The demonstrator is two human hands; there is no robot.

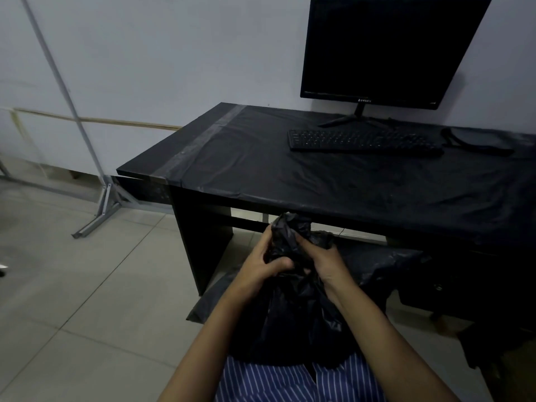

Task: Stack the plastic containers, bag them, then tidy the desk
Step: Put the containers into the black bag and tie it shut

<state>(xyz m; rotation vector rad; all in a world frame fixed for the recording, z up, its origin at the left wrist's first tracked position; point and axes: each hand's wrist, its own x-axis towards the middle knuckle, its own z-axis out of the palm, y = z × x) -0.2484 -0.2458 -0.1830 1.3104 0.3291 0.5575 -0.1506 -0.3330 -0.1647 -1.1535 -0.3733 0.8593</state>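
Both hands work the gathered neck of the black plastic bag (293, 309), which hangs at six o'clock, below the front edge of the desk (290, 169). The left hand (261, 266) and right hand (324, 264) curl their fingers round the bunched film. Thin, limp and probably slippery, it is best held at the twisted neck; its bulging body suggests a light load, though the contents are hidden.

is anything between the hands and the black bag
No. Both the left hand and the right hand already grip the gathered neck of the black bag, held in front of the desk.
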